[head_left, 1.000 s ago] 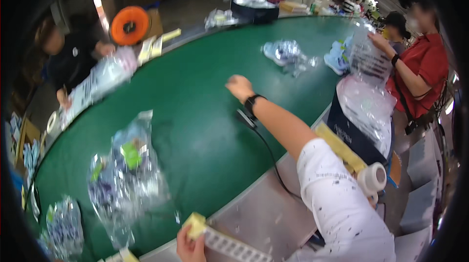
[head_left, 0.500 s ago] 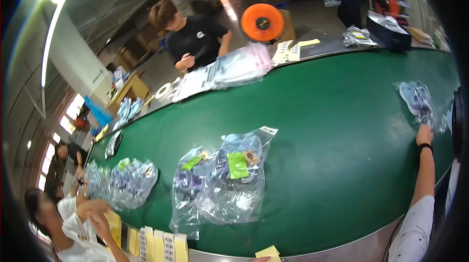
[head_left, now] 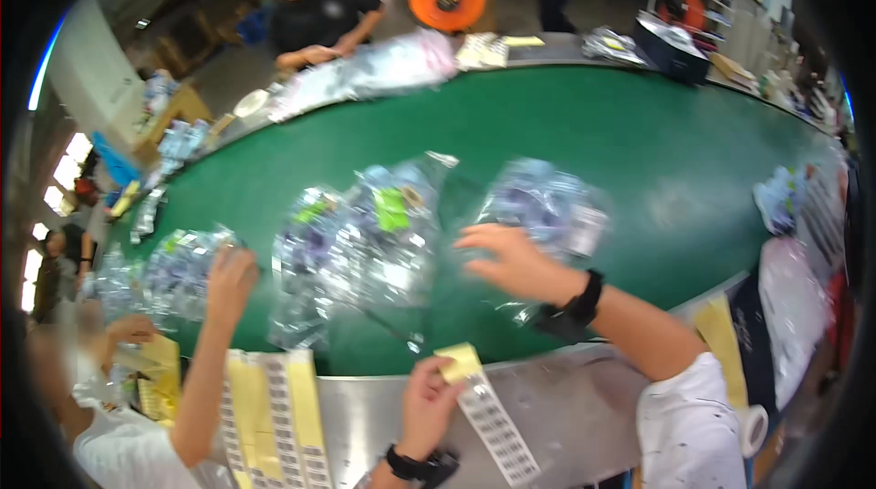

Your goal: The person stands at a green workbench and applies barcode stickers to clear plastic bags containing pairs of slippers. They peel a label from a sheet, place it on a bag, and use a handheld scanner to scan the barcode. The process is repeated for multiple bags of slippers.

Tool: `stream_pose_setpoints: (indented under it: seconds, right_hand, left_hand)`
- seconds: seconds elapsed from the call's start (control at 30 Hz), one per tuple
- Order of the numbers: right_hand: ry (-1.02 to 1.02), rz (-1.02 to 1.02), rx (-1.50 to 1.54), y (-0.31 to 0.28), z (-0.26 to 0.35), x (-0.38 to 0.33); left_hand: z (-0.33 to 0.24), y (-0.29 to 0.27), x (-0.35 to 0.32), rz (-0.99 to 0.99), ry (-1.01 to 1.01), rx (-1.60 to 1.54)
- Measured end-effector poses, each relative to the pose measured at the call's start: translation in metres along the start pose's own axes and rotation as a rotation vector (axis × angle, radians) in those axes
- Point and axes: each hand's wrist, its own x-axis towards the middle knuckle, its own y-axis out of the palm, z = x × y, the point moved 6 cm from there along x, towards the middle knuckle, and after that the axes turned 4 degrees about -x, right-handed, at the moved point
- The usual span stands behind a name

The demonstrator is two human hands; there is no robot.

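My left hand (head_left: 431, 402) pinches the yellow backing of a sheet of printed labels (head_left: 497, 430) at the near metal edge. Out over the green belt, my right hand (head_left: 516, 263) has its fingers spread, with a black band on the wrist. It overlaps the near-left part of a clear plastic bag (head_left: 538, 202) of light-blue and purple things, perhaps slippers; whether it touches the bag I cannot tell. Left of that hand lie two more such clear bags (head_left: 351, 256), with bright green tags showing.
A co-worker's arm (head_left: 219, 306) reaches over more bags (head_left: 187, 275) at left. Yellow-backed label strips (head_left: 274, 416) hang over the near edge. Across the green belt (head_left: 630, 142) a person stands behind stacked plastic bags (head_left: 365, 83). More bags (head_left: 780, 202) lie at right.
My right hand has come from the far right to the middle, and the bag there has come along. It has let go. My left hand has risen into view with the label sheet.
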Motion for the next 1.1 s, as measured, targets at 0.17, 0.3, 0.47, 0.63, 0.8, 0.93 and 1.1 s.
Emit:
stream_pose_setpoints:
  seconds: [0.17,0.3,0.47,0.63,0.8,0.93,1.1]
  right_hand:
    - [0.139,0.095,0.078,0.0,0.103,-0.066]
    - [0.376,0.07,0.123,0.011,0.099,-0.122]
    - [0.452,-0.059,0.164,0.022,0.097,-0.132]
    - [0.479,-0.01,0.173,0.027,0.094,-0.136]
    - [0.444,-0.072,0.076,0.028,0.095,-0.141]
    - [0.486,-0.045,0.273,0.032,0.082,-0.14]
    - [0.469,-0.028,0.293,0.029,0.077,-0.149]
  left_hand:
    - [-0.001,-0.003,-0.003,0.075,0.091,-0.162]
    - [-0.007,0.004,-0.005,0.136,0.148,-0.103]
    - [-0.001,0.004,-0.006,0.18,0.13,-0.019]
    - [-0.003,0.006,-0.006,0.189,0.152,-0.002]
    - [-0.001,0.009,-0.004,0.205,0.144,0.065]
    - [-0.004,0.009,-0.004,0.265,0.165,0.11]
    - [-0.003,0.016,-0.002,0.264,0.159,0.06]
